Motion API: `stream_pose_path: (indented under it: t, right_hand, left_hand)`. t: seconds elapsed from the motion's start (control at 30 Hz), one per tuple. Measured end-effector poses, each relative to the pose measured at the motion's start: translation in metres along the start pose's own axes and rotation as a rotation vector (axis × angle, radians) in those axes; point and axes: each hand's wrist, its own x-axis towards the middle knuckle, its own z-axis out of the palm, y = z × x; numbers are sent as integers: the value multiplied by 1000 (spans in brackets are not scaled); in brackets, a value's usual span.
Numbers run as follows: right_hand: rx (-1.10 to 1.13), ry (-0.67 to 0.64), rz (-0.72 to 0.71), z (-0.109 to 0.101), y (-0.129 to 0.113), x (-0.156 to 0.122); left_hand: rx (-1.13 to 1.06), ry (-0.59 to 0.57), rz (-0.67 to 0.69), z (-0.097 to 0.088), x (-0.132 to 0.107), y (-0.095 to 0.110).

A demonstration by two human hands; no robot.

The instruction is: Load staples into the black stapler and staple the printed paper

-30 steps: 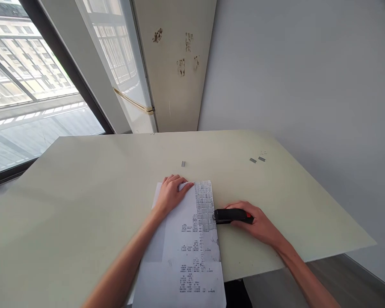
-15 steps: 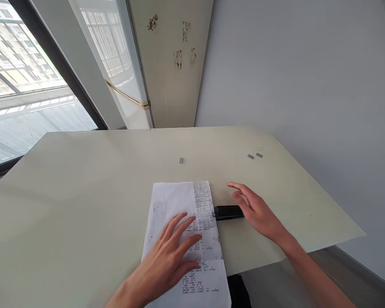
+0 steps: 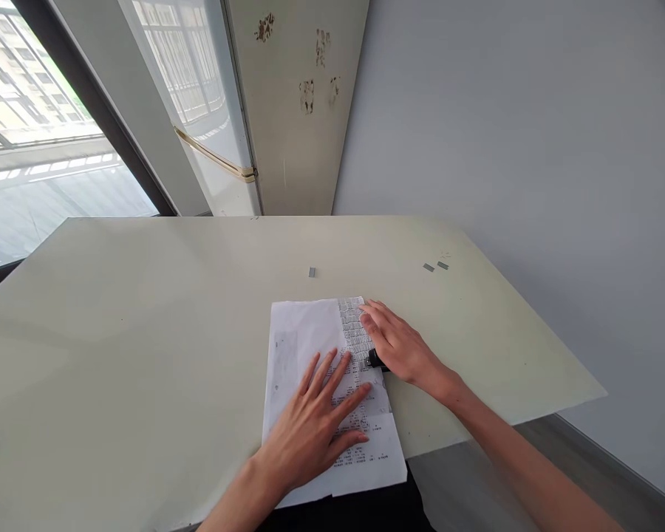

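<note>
A stack of printed white paper (image 3: 302,336) lies on the pale table (image 3: 144,310) near its front edge. My left hand (image 3: 315,425) rests flat on the lower half of the sheets, fingers spread. My right hand (image 3: 399,347) lies over the paper's right edge with fingers stretched out. It covers most of a black stapler (image 3: 374,360), of which only the front tip shows at the paper's edge.
A small strip of staples (image 3: 312,272) lies on the table beyond the paper. Two more staple strips (image 3: 435,266) sit at the far right. A grey wall runs along the right, and a window and a stained cabinet stand behind the table.
My left hand slid from the paper's top corner down to its lower half. My right hand let go of the stapler, lifted, then came down over it and the paper's right edge.
</note>
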Motion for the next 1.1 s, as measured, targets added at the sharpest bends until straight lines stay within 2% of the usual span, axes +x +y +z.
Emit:
stream_pose_path:
  t: [0.2,0.43,1.1]
  right_hand:
    - [-36,-9,-1,2,-1,-1]
    - [-40,-37,21,3,-4,-1]
    - [-125,-16,32,7,-7,-1]
  left_hand:
    - [-46,38,-10,9,5,2]
    - [-65,62,-18,9,8,4]
    - [-103,37,-14,13,12,4]
